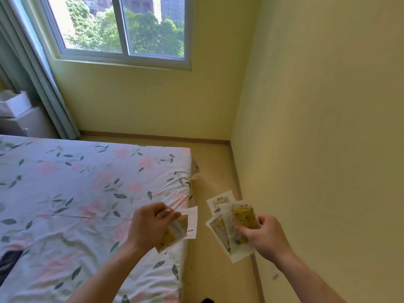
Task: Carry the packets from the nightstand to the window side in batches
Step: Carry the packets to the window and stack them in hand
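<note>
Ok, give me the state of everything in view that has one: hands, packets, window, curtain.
left hand: fingers closed on a small batch of packets, held above the bed edge
right hand: fingers closed on a fanned batch of packets, held above the floor strip
window: appears shut
curtain: drawn aside, left of the window
bed sheet: spread, wrinkled

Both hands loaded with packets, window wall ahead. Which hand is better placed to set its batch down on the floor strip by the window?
Right, probably. The right hand holds its fanned packets over the bare floor strip leading to the window. The left hand hangs over the bed edge.
</note>
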{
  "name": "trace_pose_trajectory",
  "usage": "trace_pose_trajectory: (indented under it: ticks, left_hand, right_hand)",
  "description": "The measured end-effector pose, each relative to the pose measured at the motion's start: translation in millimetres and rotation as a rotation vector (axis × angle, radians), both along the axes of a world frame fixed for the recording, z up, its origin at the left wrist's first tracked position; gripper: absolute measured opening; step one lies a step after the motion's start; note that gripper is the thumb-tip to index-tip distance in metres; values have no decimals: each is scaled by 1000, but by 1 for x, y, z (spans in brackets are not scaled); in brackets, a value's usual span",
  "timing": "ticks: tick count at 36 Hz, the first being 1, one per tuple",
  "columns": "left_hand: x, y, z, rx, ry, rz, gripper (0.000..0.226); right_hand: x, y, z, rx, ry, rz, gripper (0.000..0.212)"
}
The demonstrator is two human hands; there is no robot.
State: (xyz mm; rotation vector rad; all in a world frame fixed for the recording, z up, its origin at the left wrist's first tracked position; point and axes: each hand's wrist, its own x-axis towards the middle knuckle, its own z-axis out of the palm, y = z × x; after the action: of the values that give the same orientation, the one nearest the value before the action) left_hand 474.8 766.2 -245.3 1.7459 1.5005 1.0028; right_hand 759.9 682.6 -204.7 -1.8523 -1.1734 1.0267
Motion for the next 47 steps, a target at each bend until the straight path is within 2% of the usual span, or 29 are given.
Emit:
trace_pose_trajectory:
  ticks: [8,22,32,42,47]
  left_hand:
    - [35,129,9,23,-50,130,20]
    - [110,365,43,36,-49,178,16]
    - [165,502,32,31,-82,403,21]
    - [156,608,34,24,-116,685,24]
    - [140,685,23,19,-125,789,26]
  right_hand:
    - [42,165,-5,-3,44,70,5]
    - [121,422,20,46,160,161,6]
    - [183,621,11,56,141,334,10]
    - [157,808,29,48,136,624,9]
    - [134,909,26,44,152,715,9]
